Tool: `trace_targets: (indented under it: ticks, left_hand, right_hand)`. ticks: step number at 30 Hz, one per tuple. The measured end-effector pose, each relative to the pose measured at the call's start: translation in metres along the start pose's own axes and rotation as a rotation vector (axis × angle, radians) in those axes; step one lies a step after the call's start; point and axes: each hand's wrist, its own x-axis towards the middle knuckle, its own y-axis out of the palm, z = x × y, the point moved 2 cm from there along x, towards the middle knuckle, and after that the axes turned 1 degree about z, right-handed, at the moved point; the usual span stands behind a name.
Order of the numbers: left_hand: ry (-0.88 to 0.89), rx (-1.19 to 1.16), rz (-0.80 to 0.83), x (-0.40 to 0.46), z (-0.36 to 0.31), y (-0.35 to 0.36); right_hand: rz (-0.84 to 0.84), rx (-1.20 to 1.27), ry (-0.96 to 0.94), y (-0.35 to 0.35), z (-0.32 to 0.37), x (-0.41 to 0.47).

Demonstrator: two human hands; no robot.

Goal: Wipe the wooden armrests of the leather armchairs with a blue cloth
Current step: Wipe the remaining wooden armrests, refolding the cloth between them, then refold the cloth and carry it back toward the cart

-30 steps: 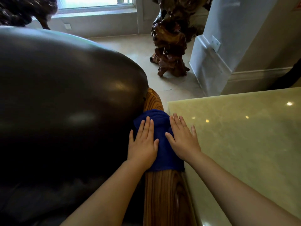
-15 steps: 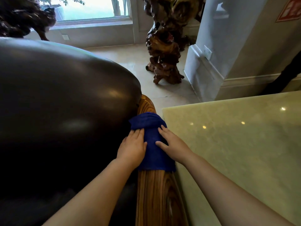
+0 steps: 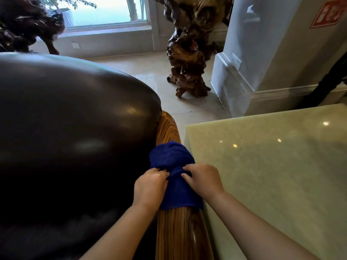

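Observation:
A blue cloth lies draped over the striped wooden armrest of a dark leather armchair. My left hand grips the cloth's left side with curled fingers. My right hand grips its right side, fingers bunched into the fabric. Bare wood shows beyond the cloth and below it toward me. The armrest under the cloth is hidden.
A pale green stone tabletop stands close against the armrest on the right. On the tiled floor beyond is a gnarled root carving, beside a white pillar. A window and another dark carving are at the back.
Both hands went from lying flat on the cloth to curling their fingers and bunching it. They have slid back toward me along the armrest, and the view has tilted up.

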Motion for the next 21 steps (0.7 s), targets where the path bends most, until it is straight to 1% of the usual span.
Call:
trace_targets:
  ticks: [3,6,8,10,12,14,18,21]
  left_hand:
    - [0.053,0.085,0.017,-0.011,-0.008,-0.009]
    - [0.063,0.071,0.014,-0.026,-0.012,-0.015]
    - [0.043,0.013,0.015,-0.028,-0.01,-0.025]
    - [-0.034,-0.084,0.027,-0.024,-0.01,-0.04]
    - [-0.142,-0.206,0.085,-0.017,-0.009,-0.063]
    - [-0.202,-0.301,0.156,-0.009,-0.009,-0.083]
    - [-0.188,-0.401,0.205,-0.004,-0.016,-0.14]
    - [-0.161,-0.429,0.192,-0.001,-0.027,-0.193]
  right_hand:
    - [-0.032,-0.05,-0.055,0.0,0.005,-0.02]
    - [-0.009,-0.028,-0.064,-0.006,0.009,-0.034]
    - [0.048,0.012,-0.055,-0.017,0.009,-0.033]
    - [0.111,0.123,0.001,-0.03,0.011,-0.029]
    - [0.17,0.263,0.06,-0.051,0.018,-0.024]
    - [0.227,0.354,0.079,-0.07,0.026,-0.016]
    - [0.269,0.376,0.042,-0.126,0.05,-0.004]
    - [0.272,0.357,-0.011,-0.181,0.075,0.005]
